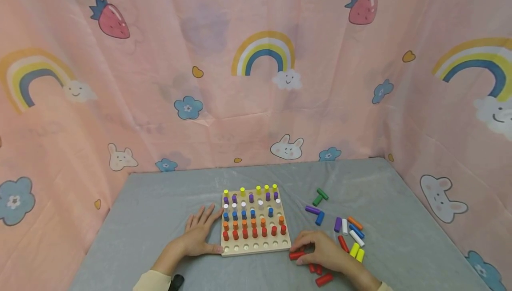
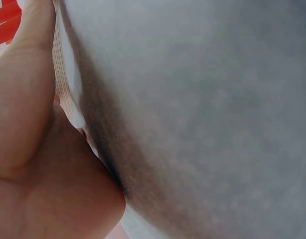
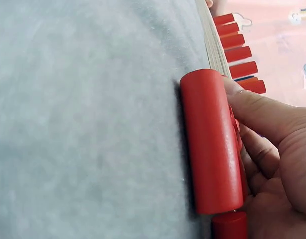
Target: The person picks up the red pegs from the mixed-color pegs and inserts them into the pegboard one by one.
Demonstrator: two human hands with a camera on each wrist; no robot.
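Note:
A wooden pegboard (image 1: 256, 252) holds rows of upright pegs in yellow, purple, white, blue, orange and red; the front row of holes is bare. My left hand (image 1: 198, 233) lies spread along the board's left side, its fingers straight and the thumb at the front corner. Off the board's front right corner, my right hand (image 1: 320, 249) pinches a red peg (image 1: 296, 255) between thumb and fingers, low over the cloth. More red pegs lie under and beside this hand, including a large-looking red peg (image 3: 212, 144) close to the right wrist camera.
Loose pegs are scattered right of the board: green pegs (image 1: 318, 200), a purple peg (image 1: 312, 209), blue, white and orange ones, and yellow pegs (image 1: 354, 250) by the right wrist. Grey cloth (image 1: 160, 202) covers the table. A pink patterned curtain (image 1: 224, 140) stands behind.

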